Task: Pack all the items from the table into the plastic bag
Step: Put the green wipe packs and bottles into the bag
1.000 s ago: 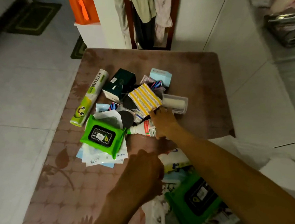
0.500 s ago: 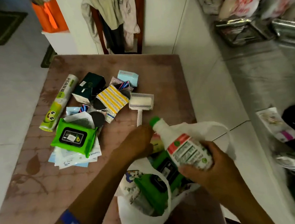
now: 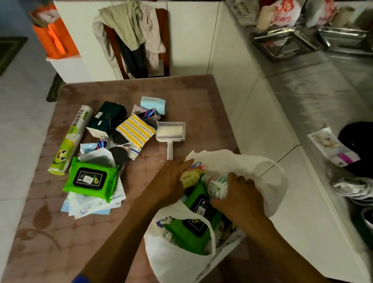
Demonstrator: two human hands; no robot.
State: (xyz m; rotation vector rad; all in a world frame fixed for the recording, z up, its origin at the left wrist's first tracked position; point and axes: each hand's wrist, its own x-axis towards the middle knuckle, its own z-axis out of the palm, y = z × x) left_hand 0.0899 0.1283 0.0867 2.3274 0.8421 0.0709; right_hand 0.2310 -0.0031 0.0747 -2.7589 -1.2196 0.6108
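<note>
Both your hands work the white plastic bag [image 3: 183,268] at the table's near right: left hand [image 3: 173,178] spreads its rim, right hand [image 3: 237,195] grips a white bottle [image 3: 216,185] above green wipes [image 3: 189,231] inside.

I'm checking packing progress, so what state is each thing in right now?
plastic bag: open, partly filled
white bottle: gripped by the right hand, going into the bag
left hand: holding the bag's rim open
green wipes pack in bag: packed
green wipes pack on table: unpacked, lid closed
lint roller: lying flat, unpacked
film roll: lying flat, unpacked
</note>
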